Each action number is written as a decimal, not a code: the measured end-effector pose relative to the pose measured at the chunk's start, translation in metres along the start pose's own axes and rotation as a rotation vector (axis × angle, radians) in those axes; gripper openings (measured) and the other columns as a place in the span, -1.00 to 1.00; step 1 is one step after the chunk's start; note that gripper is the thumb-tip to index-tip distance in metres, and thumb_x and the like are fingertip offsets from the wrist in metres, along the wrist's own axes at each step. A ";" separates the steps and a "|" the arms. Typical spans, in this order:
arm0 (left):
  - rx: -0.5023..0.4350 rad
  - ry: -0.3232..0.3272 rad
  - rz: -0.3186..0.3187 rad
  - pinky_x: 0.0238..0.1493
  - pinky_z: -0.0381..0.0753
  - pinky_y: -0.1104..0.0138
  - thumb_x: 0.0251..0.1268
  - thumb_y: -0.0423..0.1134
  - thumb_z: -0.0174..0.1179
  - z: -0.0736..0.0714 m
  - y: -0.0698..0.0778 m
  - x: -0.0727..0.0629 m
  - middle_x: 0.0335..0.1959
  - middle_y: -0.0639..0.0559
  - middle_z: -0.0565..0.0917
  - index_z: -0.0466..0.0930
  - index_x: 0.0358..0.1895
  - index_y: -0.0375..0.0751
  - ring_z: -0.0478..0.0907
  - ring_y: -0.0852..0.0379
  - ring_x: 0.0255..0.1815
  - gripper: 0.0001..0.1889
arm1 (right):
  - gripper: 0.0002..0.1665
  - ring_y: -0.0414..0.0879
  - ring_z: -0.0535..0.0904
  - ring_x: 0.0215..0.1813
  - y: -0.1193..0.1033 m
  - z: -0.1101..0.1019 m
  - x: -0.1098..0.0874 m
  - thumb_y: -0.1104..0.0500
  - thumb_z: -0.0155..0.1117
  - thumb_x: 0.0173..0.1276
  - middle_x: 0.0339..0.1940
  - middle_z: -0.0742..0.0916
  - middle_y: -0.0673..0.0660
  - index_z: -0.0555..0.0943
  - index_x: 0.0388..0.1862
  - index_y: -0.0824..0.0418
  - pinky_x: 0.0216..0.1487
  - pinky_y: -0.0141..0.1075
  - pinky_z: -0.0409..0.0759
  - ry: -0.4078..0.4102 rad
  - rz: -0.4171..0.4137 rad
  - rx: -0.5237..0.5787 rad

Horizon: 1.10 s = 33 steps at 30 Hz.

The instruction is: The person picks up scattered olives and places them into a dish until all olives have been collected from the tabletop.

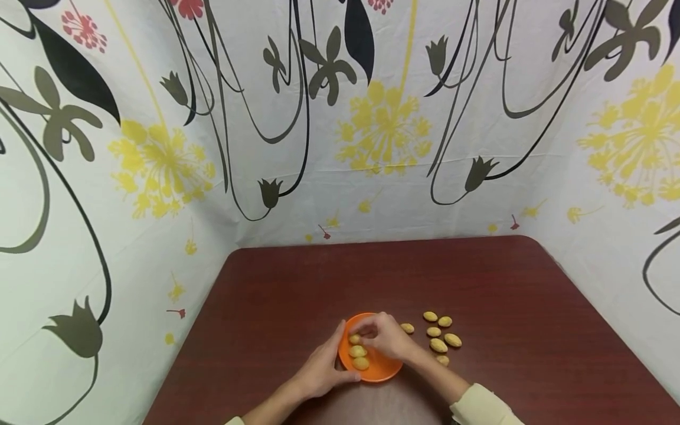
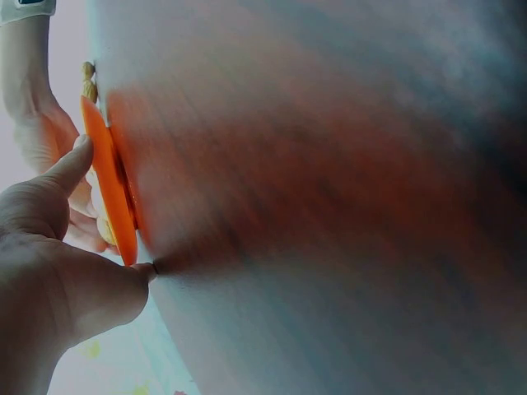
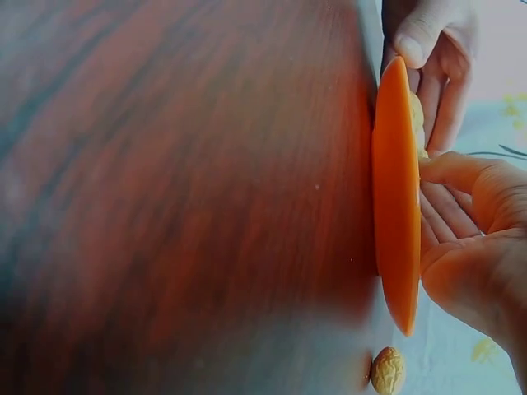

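Observation:
An orange plate [image 1: 383, 370] lies on the table with a short row of wrinkled, yellow-brown oval nuts along its left side. My left hand [image 1: 321, 370] holds the plate's left rim between thumb and fingers. My right hand [image 1: 389, 337] reaches over the plate from the right, its fingers bent down to the farthest nut [image 1: 355, 339] of the row and pinching it. Two more nuts [image 1: 358, 351] lie nearer to me in the same row. In the right wrist view, the thumb tip meets the row just above the plate's rim [image 3: 397, 197].
Several loose nuts [image 1: 438, 345] lie to the right of the plate, beyond my right forearm. One single nut [image 1: 407, 328] is just right of my right hand. The dark red table [image 1: 287, 283] reaches back to a white cloth wall [image 1: 319, 165] with printed flowers.

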<state>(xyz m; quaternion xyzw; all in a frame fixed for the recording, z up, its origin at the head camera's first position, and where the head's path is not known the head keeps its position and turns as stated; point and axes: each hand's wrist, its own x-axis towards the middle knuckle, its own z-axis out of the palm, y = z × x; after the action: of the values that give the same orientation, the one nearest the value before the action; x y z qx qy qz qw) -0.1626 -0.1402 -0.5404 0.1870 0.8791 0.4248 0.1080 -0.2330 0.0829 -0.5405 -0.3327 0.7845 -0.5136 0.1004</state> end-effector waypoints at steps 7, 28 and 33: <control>-0.014 -0.016 -0.014 0.56 0.20 -0.20 0.31 0.09 0.51 0.002 -0.001 0.001 0.73 -0.21 0.06 -0.17 0.75 -0.28 0.15 -0.20 0.66 0.22 | -0.77 -0.02 0.81 0.04 0.001 0.001 -0.001 0.37 0.45 0.42 -0.04 0.86 0.15 0.81 0.03 0.31 0.02 -0.27 0.75 -0.025 0.020 -0.011; 0.015 -0.012 -0.042 0.57 0.17 -0.18 0.26 0.11 0.54 0.000 0.000 0.004 0.73 -0.24 0.05 -0.13 0.75 -0.28 0.13 -0.19 0.67 0.23 | -0.52 0.22 0.70 0.26 -0.002 -0.020 -0.012 0.46 0.41 0.41 0.25 0.76 0.25 0.70 0.30 0.32 0.18 -0.05 0.70 0.181 -0.020 -0.086; 0.018 -0.007 -0.036 0.58 0.16 -0.17 0.26 0.11 0.54 0.001 0.001 0.003 0.73 -0.25 0.05 -0.12 0.74 -0.31 0.12 -0.18 0.67 0.23 | -0.28 0.22 0.53 0.46 -0.001 -0.037 -0.025 0.40 0.48 0.39 0.46 0.61 0.25 0.54 0.52 0.24 0.31 0.08 0.59 0.309 0.039 -0.184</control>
<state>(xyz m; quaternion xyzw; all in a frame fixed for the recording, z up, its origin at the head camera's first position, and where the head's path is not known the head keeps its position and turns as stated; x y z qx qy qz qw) -0.1648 -0.1380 -0.5405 0.1735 0.8857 0.4144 0.1171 -0.2319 0.1256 -0.5274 -0.2426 0.8406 -0.4825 -0.0422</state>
